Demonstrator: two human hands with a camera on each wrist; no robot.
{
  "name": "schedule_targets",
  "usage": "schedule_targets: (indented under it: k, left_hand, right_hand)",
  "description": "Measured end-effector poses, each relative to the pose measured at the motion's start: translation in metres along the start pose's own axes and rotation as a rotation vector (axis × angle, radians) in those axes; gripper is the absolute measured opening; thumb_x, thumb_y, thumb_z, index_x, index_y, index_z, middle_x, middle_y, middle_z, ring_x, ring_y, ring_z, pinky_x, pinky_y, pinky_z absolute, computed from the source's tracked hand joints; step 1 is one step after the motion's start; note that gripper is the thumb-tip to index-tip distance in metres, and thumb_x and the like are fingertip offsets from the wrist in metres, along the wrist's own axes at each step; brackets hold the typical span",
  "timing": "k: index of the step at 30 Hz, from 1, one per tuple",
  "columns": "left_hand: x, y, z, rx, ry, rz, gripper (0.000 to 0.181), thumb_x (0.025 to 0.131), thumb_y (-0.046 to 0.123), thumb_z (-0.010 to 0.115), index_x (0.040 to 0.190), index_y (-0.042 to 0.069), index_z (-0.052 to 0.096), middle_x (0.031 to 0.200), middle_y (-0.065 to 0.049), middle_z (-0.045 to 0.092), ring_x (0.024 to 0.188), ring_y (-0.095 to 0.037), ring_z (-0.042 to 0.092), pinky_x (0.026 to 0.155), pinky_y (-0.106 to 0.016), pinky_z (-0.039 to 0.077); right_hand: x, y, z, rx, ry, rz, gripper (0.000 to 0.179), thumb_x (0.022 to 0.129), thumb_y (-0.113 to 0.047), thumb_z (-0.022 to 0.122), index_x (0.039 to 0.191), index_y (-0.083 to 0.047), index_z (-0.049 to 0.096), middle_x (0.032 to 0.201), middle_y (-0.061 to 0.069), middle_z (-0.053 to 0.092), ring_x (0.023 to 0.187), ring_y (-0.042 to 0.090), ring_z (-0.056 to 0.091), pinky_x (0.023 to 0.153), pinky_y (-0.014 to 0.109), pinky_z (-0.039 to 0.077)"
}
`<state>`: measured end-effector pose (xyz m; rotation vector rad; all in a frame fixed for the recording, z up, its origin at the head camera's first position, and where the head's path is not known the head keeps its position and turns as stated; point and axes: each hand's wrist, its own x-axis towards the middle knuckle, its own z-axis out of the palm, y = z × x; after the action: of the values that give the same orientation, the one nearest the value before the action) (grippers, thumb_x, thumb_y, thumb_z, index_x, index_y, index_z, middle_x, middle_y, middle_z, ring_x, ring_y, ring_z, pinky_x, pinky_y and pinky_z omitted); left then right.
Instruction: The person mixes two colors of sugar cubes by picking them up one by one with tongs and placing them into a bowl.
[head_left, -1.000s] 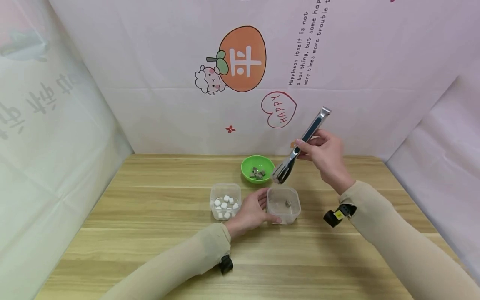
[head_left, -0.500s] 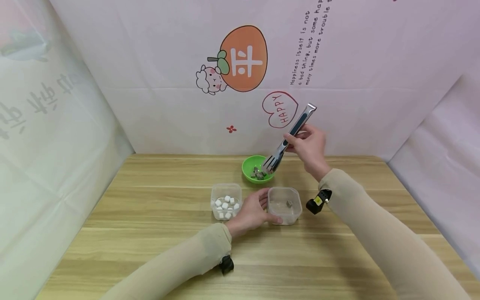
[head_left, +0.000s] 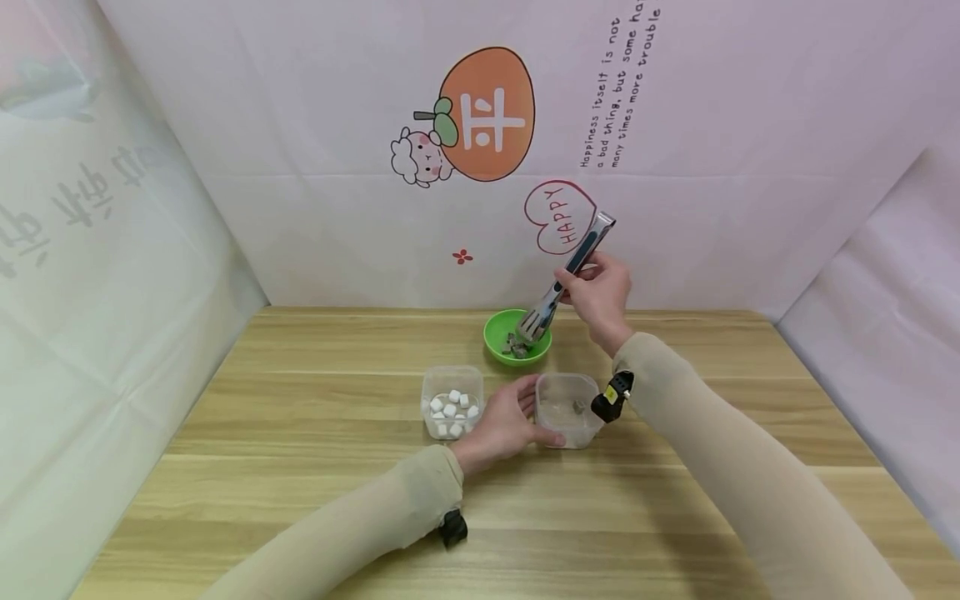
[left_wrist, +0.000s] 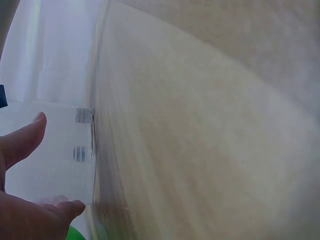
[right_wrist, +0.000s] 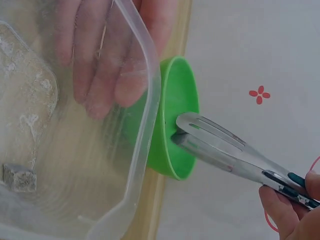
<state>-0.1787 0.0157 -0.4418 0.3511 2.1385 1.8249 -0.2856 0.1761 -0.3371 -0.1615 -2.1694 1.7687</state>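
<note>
My left hand [head_left: 506, 423] holds a clear plastic container [head_left: 553, 408], thumb at its front and fingers along its left and back side. One grey stone-like cube [right_wrist: 20, 177] lies in that container. My right hand [head_left: 602, 293] grips metal tongs [head_left: 581, 254] with dark handle inlays, tilted down to the left. The tong tips reach into a green bowl [head_left: 493, 337], over several grey cubes [head_left: 517, 350]. In the right wrist view the tips stand slightly apart inside the bowl; whether a cube sits between them cannot be told.
A second clear container [head_left: 452, 377] with several white cubes [head_left: 450, 411] stands left of my left hand. The wooden table [head_left: 322, 392] ends at a printed white cloth backdrop [head_left: 337, 242] just behind the bowl. Cloth also hangs at both sides.
My right hand has moved left and forward with the tongs, bringing their tips from above the clear container down into the green bowl. My left hand and the container stay put.
</note>
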Motion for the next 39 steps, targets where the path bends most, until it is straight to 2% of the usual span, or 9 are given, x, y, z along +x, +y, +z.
schedule_targets:
  k: [6,13,22,27,32,39]
  left_hand:
    - [0.001,0.004,0.001,0.01,-0.007,0.007,0.104,0.07,-0.004,0.096,0.158,-0.001,0.041,0.159,-0.016,0.048,0.145,-0.031,0.047,0.12,-0.037,0.041]
    - [0.001,0.006,-0.001,0.006,-0.006,0.015,0.103,0.069,-0.005,0.095,0.157,-0.002,0.041,0.158,-0.017,0.048,0.145,-0.033,0.047,0.12,-0.037,0.041]
    - [0.001,0.005,-0.001,0.011,-0.013,0.031,0.103,0.068,-0.006,0.095,0.156,-0.001,0.043,0.158,-0.018,0.048,0.145,-0.033,0.047,0.12,-0.038,0.041]
    - [0.002,0.006,-0.001,0.012,-0.008,0.032,0.103,0.068,-0.006,0.095,0.156,-0.001,0.043,0.157,-0.017,0.049,0.145,-0.033,0.047,0.12,-0.037,0.041]
    - [0.002,0.006,0.0,0.018,-0.008,0.032,0.105,0.067,-0.006,0.095,0.157,-0.002,0.041,0.158,-0.018,0.049,0.145,-0.033,0.047,0.12,-0.037,0.041]
    - [0.0,0.001,0.002,0.015,-0.005,0.008,0.106,0.068,-0.004,0.095,0.159,-0.001,0.039,0.16,-0.017,0.046,0.145,-0.032,0.047,0.121,-0.039,0.04]
  right_hand:
    - [-0.002,-0.003,-0.006,0.013,0.017,-0.031,0.034,0.096,-0.01,0.079,0.125,0.003,0.067,0.098,0.013,0.067,0.079,0.024,0.075,0.071,0.031,0.067]
    - [-0.011,-0.016,-0.025,0.018,-0.01,-0.066,0.028,0.096,-0.01,0.079,0.12,-0.001,0.067,0.097,0.012,0.07,0.077,0.018,0.074,0.073,0.032,0.067]
    - [-0.026,-0.023,-0.047,0.027,-0.069,-0.126,0.024,0.093,-0.011,0.082,0.111,-0.003,0.068,0.091,0.009,0.072,0.074,0.016,0.074,0.072,0.034,0.067]
    - [-0.035,-0.025,-0.057,0.049,-0.109,-0.172,0.025,0.093,-0.008,0.082,0.11,0.002,0.066,0.09,0.009,0.07,0.073,0.017,0.074,0.072,0.033,0.067]
    - [-0.043,-0.027,-0.068,0.123,-0.137,-0.187,0.028,0.092,-0.003,0.081,0.109,0.01,0.063,0.085,0.006,0.072,0.071,0.016,0.073,0.07,0.035,0.067]
    - [-0.055,-0.02,-0.08,0.134,-0.217,-0.193,0.021,0.093,-0.003,0.08,0.103,0.008,0.066,0.087,0.012,0.075,0.074,0.021,0.075,0.074,0.041,0.067]
